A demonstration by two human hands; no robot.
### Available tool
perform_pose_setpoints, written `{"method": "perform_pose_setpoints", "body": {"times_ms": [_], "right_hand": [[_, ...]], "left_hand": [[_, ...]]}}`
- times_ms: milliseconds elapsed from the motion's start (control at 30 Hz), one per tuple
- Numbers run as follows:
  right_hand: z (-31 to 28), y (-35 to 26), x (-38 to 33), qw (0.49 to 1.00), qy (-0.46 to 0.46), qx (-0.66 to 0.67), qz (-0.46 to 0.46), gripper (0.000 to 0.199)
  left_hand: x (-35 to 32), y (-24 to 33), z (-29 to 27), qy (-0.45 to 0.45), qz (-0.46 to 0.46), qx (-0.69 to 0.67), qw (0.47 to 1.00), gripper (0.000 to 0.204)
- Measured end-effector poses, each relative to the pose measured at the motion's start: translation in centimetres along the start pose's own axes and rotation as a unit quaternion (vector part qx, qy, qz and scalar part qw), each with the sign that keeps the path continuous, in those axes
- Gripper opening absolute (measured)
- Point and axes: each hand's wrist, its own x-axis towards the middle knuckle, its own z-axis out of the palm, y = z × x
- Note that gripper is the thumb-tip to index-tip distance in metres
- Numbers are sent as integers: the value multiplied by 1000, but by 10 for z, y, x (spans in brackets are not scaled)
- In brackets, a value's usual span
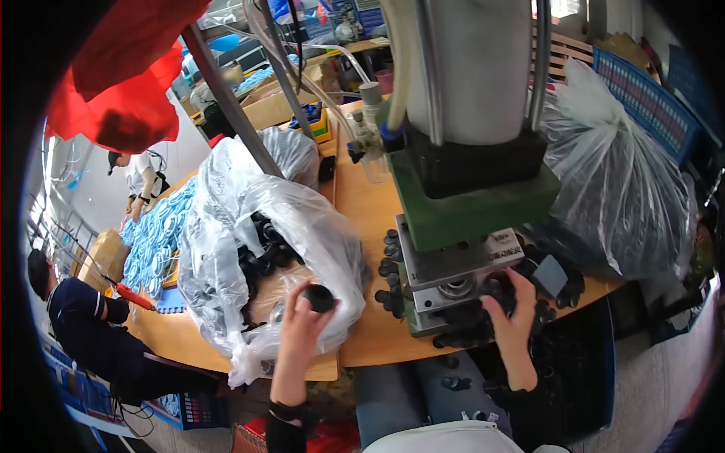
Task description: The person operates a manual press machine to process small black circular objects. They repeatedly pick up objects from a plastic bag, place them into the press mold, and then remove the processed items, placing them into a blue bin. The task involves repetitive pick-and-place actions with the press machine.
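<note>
My left hand is closed round a black round plastic part with a dark hollow end. It is over the front of an open clear plastic bag that holds many more black parts. My right hand is at the right side of a press's metal die, thumb and forefinger curved about another black part. Its other fingers are partly hidden. Above the die is the upper steel plate, under the press's green head.
Loose black parts lie left of the die, others at its right beside a grey-blue flat piece. A full clear bag stands at right. Light-blue coiled items cover the table's left. A person in dark clothes works at left with a red tool.
</note>
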Motion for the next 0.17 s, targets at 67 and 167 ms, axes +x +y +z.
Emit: {"method": "perform_pose_setpoints", "body": {"times_ms": [67,167], "right_hand": [[-32,10,-17,997,36,7,67,50],[-87,54,-47,988,61,-51,136,50]], "left_hand": [[-8,-29,29,-55,57,57,995,39],[-1,-72,65,-121,144,166,968,49]]}}
